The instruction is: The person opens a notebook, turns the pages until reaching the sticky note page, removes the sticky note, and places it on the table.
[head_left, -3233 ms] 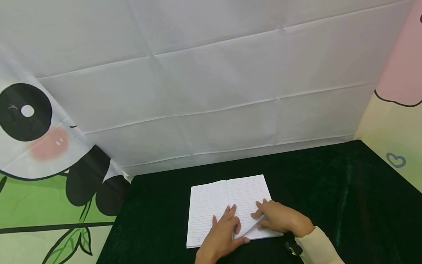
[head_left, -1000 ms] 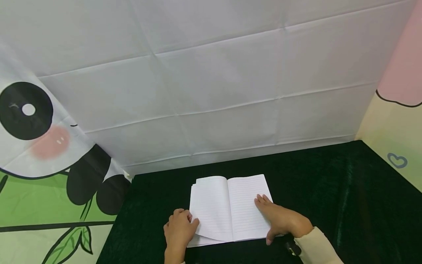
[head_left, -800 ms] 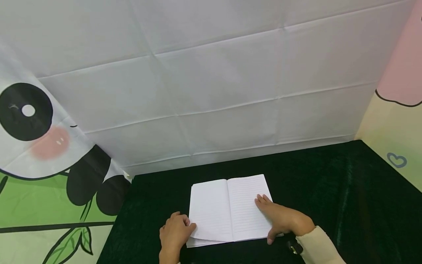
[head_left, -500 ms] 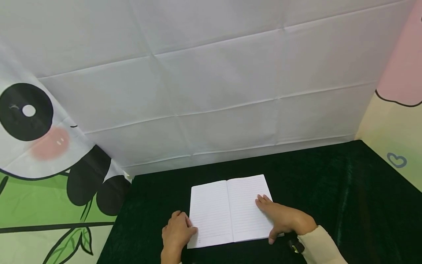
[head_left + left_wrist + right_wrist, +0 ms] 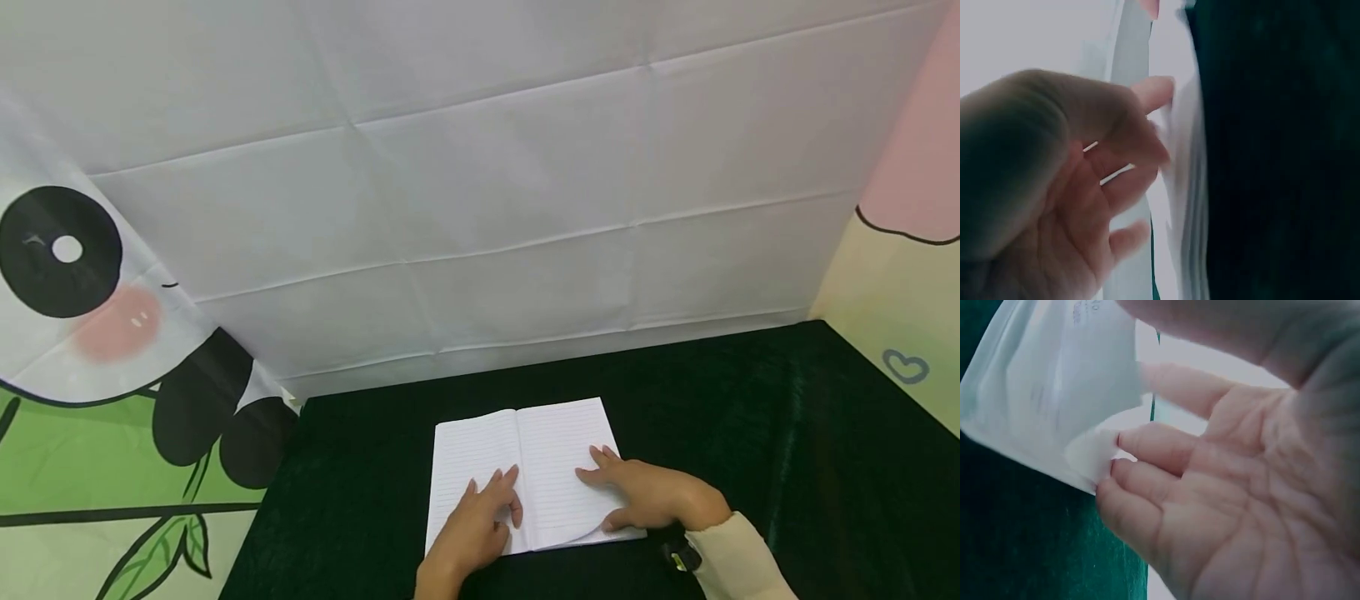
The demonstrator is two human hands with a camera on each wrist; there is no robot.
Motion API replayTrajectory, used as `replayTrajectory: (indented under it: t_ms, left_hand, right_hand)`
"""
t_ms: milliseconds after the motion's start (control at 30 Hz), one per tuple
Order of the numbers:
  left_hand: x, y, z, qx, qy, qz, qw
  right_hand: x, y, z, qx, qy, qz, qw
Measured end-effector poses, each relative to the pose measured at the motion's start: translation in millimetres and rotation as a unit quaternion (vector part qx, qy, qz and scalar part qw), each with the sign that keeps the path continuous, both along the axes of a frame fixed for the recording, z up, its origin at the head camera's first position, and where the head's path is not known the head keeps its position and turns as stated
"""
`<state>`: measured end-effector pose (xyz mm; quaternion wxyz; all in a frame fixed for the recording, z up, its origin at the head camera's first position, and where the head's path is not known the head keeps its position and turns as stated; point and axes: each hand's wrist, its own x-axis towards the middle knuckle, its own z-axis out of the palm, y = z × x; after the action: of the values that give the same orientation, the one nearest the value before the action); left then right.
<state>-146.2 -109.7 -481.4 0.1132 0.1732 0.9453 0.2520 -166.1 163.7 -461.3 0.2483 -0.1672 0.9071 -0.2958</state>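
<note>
White cloth [image 5: 487,167], creased into panels, hangs beyond the far edge of the dark green table [image 5: 750,467], and a cartoon print [image 5: 116,321] fills the side past its left edge. From my post I see a lined notebook [image 5: 540,467] lying open between the table's left and right edges, closer to the left one and set in from the far edge. A moment ago the left hand [image 5: 476,529] was at the notebook's outer left side; now it is over the left page [image 5: 465,454] by the middle fold, fingers loose and apart, holding nothing. I can't tell whether its fingertips touch the paper. The right hand [image 5: 645,492] is spread wide over the outer part of the right page [image 5: 562,475], thumb well apart from the fingers at that page's near corner, which has since lifted. I judge this as a leaf being worked loose for turning, not yet over.
</note>
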Motion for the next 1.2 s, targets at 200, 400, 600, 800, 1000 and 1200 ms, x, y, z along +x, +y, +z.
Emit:
replayTrajectory:
  t_ms: [200,400,600,800,1000,1200]
  left_hand:
    - [1.5,15.6,-2.2,0.004,0.000,-0.019,0.9998]
    - [6.4,26.2,-2.4,0.008,-0.017,-0.020,0.9996]
    - [10.1,35.0,-3.8,-0.005,-0.008,-0.026,0.9996]
    - [10.2,38.6,-4.6,-0.016,0.006,-0.022,0.9996]
    - [10.2,42.5,-4.6,-0.022,0.005,-0.029,0.9993]
    - [7.5,44.5,-4.0,-0.033,0.016,-0.026,0.9990]
  right_hand:
    - [-3.1,6.4,0.6,-0.043,0.007,0.013,0.999]
    - [-6.5,8.4,2.3,-0.066,0.020,0.023,0.997]
    - [-6.9,6.5,3.9,-0.056,0.030,0.009,0.998]
    - [-7.7,7.3,4.4,-0.058,0.034,-0.001,0.998]
    - [-9.0,6.9,1.2,-0.050,0.046,-0.013,0.998]
    - [-9.5,6.3,0.1,-0.067,0.060,-0.030,0.996]
